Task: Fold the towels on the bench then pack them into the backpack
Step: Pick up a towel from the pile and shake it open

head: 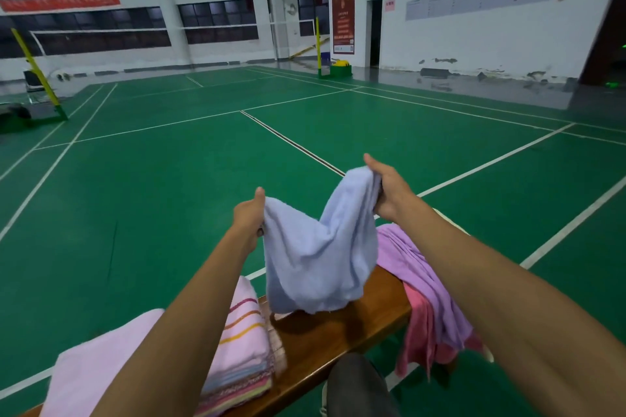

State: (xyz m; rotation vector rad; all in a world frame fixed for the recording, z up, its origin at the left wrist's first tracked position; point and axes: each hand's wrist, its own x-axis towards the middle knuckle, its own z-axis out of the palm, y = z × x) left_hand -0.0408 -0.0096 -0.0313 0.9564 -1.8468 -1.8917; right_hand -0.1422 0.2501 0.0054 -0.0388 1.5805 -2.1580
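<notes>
A pale blue towel [318, 254] hangs in the air above the wooden bench [335, 335]. My left hand [249, 215] grips its left corner and my right hand [389, 189] grips its right corner, higher up. The towel sags between them and its lower edge almost reaches the bench. A stack of folded pink and striped towels [237, 342] lies on the bench's left part, under my left forearm. Unfolded purple [416, 267] and pink [420, 332] towels drape over the bench's right end. No backpack is in view.
The bench stands on a green badminton court floor [169, 196] with white lines. My knee [359, 382] shows in front of the bench. Net posts [37, 74] and a net stand far back, with white walls behind.
</notes>
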